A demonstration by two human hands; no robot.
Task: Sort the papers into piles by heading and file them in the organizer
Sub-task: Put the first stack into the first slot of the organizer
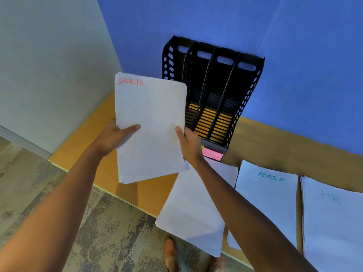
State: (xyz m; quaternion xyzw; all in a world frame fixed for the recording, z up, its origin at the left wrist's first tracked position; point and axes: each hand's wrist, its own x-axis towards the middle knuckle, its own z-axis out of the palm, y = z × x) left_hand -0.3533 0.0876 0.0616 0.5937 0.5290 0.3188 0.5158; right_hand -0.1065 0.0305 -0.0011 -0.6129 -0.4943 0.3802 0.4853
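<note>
Gripping the SPORTS stack (150, 122) by both side edges, the left hand (112, 138) and right hand (189, 143) are hovering it before the black organizer (213, 91). Squaring the sheets and tipping them upright over one slot should be helping them slide in cleanly.

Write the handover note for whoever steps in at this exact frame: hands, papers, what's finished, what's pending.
Left hand and right hand both grip the SPORTS stack, held in the air in front of the black organizer.
On the desk: an unlabelled-looking pile overhanging the front edge, the ADMIN pile, the HR pile.
Done: sorting into piles appears finished.
Left: the visible organizer slots look empty; file SPORTS, then the three desk piles. Pink label at the organizer's base is unreadable.
</note>
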